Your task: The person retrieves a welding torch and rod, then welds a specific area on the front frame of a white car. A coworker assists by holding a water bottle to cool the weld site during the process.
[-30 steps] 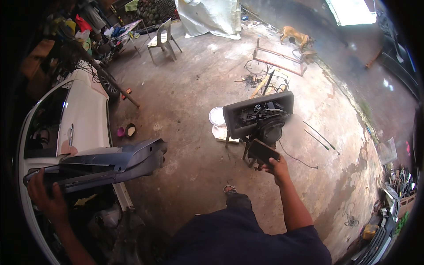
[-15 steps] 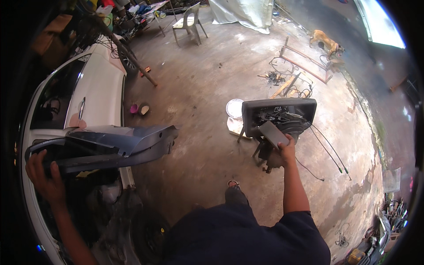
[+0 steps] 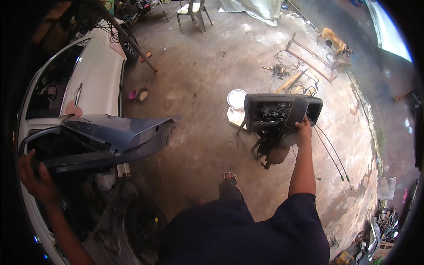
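My left hand (image 3: 39,181) is at the black-edged end of a grey car body panel (image 3: 128,139), its fingers curled around that edge with the thumb apart. The panel juts out from the side of a white car (image 3: 95,79). In my right hand (image 3: 304,130) is a flat, dark grey rectangular piece (image 3: 297,112), gripped at its lower end and standing nearly upright. Behind it lies a black rectangular tray (image 3: 256,97) on a dark stand, with tools and small parts (image 3: 274,110) inside; the piece hides some of them.
A white round lid (image 3: 236,99) lies beside the tray. Cables (image 3: 330,152) trail on the floor at the right. Beyond are a metal frame (image 3: 311,57), a dog (image 3: 334,41) and a plastic chair (image 3: 193,15). A wheel (image 3: 145,225) stands near my legs.
My right hand has moved right and farther away, turning the grey piece from slanted to nearly upright. My left hand stays at the panel. The whole view has shifted slightly.
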Demonstrator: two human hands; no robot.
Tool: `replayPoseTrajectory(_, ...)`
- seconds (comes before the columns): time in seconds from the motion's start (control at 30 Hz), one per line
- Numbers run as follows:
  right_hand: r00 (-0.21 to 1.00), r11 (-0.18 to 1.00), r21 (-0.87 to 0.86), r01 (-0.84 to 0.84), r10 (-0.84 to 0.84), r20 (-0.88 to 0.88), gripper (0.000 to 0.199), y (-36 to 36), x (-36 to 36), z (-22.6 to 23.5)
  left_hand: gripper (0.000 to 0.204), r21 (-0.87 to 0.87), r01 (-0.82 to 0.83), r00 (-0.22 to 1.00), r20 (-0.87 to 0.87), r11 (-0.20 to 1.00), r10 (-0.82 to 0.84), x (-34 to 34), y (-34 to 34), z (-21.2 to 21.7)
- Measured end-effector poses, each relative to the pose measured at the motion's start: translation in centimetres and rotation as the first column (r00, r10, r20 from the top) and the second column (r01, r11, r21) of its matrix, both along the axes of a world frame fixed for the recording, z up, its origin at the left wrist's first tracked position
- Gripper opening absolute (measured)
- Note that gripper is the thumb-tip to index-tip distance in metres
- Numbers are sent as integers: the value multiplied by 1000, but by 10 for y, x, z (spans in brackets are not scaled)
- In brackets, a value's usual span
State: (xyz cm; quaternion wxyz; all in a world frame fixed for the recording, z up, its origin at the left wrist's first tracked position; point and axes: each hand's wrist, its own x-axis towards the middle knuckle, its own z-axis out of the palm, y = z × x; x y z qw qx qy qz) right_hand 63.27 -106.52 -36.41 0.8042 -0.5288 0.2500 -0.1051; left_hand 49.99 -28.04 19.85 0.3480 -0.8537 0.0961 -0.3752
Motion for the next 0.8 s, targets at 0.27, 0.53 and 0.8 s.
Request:
replayPoseTrajectory(0.27, 881, 662, -733, -154, -244, -405, 56, -39, 29, -59, 41, -97, 8, 1000, -15, 995, -10, 10, -3, -1)
replayPoseTrajectory(0.53, 806, 397, -845, -359, -324, -495, 56, -25, 32, -36, 39, -104, 6, 1000, -24, 995, -8, 9, -8, 4)
replayPoseTrajectory(0.8, 856, 228, -892, -391, -267, -443, 60, -12, 17, -16, 37, -142, 31, 999, -4, 989, -31, 13, -11, 0)
